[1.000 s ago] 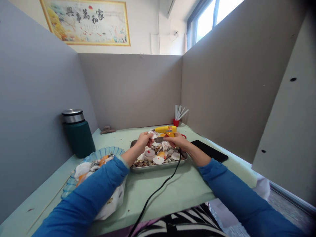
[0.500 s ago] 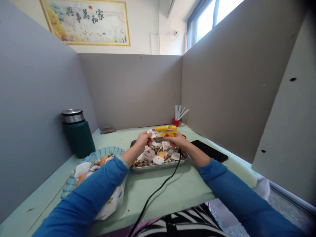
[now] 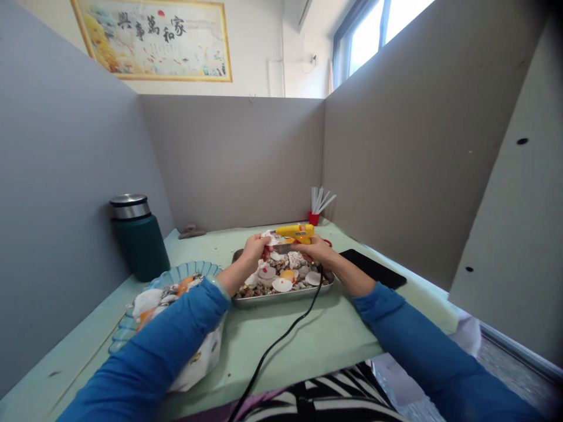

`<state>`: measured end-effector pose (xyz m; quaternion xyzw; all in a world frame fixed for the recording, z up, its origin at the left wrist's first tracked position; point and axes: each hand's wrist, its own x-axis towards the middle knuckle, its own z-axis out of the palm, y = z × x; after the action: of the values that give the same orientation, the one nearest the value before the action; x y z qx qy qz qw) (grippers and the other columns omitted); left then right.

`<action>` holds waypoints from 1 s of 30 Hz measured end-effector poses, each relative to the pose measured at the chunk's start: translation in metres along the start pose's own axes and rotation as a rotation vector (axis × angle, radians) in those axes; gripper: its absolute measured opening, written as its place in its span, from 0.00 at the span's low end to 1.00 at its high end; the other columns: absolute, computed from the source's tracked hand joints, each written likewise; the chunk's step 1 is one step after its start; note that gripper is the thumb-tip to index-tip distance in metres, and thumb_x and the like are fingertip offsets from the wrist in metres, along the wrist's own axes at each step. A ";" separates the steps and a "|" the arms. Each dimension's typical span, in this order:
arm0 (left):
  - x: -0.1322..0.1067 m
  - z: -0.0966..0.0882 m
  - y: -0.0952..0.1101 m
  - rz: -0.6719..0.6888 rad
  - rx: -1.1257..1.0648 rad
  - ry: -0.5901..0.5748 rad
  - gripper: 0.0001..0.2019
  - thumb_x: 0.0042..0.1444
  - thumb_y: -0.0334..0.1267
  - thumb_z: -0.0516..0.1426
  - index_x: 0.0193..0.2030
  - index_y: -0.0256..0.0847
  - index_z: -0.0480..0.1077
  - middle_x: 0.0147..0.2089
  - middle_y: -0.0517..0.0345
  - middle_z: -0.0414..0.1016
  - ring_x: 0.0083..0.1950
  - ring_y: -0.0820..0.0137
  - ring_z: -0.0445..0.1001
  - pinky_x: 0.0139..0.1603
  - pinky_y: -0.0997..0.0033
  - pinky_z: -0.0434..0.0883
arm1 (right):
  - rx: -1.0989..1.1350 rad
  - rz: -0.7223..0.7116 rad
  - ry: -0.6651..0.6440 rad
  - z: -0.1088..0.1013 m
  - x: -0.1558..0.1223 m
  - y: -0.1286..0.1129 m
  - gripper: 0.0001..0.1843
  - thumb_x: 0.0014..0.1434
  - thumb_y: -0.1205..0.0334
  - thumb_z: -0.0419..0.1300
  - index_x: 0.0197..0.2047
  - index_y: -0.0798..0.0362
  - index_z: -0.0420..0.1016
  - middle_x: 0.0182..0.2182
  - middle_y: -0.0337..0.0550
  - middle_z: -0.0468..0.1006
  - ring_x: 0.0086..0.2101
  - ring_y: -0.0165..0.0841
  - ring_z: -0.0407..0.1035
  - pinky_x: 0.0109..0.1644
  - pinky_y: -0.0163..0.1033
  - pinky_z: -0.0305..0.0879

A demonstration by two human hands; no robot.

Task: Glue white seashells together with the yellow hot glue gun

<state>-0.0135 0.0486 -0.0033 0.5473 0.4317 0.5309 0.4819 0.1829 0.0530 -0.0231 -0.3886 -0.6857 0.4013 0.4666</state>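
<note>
My right hand [image 3: 317,252] grips a yellow glue gun [image 3: 295,232], its nozzle pointing left. My left hand [image 3: 255,248] pinches a pale shell [image 3: 272,237] right at the gun's tip. Both hands hover over a metal tray [image 3: 281,296] filled with several shells, white, orange and speckled. The gun's black cord [image 3: 277,343] runs from my right hand down across the green table toward me.
A blue glass plate [image 3: 185,271] with more shells lies at the left, partly under my left sleeve. A dark green thermos [image 3: 138,237] stands by the left partition. A red cup of white sticks [image 3: 314,217] is at the back, a black phone [image 3: 373,268] on the right.
The shell and the gun's tip have shifted very slightly; otherwise both hands stay in place over the tray.
</note>
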 end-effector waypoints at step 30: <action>0.000 0.000 0.000 0.004 0.009 0.045 0.07 0.48 0.34 0.56 0.27 0.39 0.59 0.16 0.63 0.66 0.11 0.79 0.57 0.14 0.78 0.52 | -0.025 0.010 0.024 0.000 0.000 0.000 0.11 0.49 0.56 0.63 0.28 0.55 0.70 0.10 0.31 0.60 0.12 0.23 0.53 0.15 0.30 0.47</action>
<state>-0.0140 0.0486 -0.0037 0.5381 0.4438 0.5422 0.4686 0.1829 0.0532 -0.0228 -0.4027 -0.6830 0.3906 0.4677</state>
